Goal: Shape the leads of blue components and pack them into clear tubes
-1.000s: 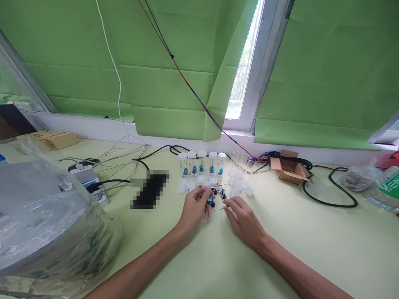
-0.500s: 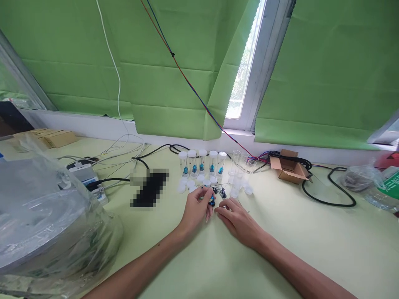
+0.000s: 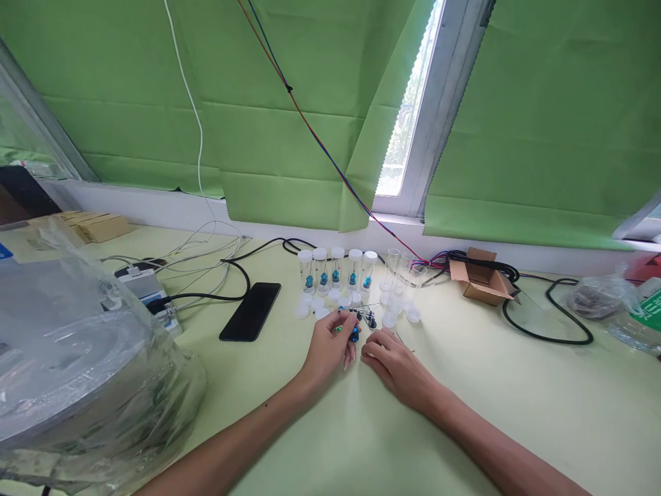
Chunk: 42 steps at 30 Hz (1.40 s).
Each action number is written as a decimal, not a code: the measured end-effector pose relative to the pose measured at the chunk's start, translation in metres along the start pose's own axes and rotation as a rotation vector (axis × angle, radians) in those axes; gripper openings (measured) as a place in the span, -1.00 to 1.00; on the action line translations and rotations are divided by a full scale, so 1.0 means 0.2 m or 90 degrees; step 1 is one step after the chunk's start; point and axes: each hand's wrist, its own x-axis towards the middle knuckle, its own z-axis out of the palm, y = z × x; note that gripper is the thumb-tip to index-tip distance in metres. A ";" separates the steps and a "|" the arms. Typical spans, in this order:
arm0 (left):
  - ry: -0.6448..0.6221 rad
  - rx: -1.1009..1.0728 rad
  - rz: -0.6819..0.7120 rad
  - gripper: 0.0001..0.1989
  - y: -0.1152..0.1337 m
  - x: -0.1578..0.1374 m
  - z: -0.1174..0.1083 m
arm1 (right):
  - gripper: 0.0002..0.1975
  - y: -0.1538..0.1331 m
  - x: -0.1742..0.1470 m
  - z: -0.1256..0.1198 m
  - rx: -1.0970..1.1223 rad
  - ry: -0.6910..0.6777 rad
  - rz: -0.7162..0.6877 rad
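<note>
Green blinds (image 3: 289, 158) hang behind a pale table (image 3: 320, 441); take the small blue piece (image 3: 354, 333) as the clock's centre, twelve toward the window. It sits just above the table between thumb and fingers of the left hand (image 3: 328, 344), which are pinched around it. At four o'clock, just apart from it, the right hand (image 3: 395, 362) has its fingertips curled close together; a thin rod (image 3: 405, 343) shows beside it, but I cannot tell whether those fingers grip it. Small black parts (image 3: 370, 319) lie near at two, capped tubes (image 3: 337, 277) with blue pieces inside stand toward eleven, and uncapped clear tubes (image 3: 396, 281) toward one. I judge the step in hand as close finger work on the blue piece, the left steadying it; the next move seems to call for a firm left pinch and fine right-hand aim.
</note>
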 end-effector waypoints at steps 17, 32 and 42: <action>-0.050 -0.088 -0.076 -0.67 0.05 -0.03 0.02 | -0.86 0.00 0.00 0.00 0.016 -0.003 0.021; -0.059 -0.095 -0.101 -0.62 0.04 -0.03 0.01 | -0.85 0.01 -0.01 0.01 0.101 0.127 0.035; -0.080 -0.068 -0.113 -0.63 0.02 -0.05 0.04 | -0.87 -0.02 0.00 0.01 0.221 0.308 0.145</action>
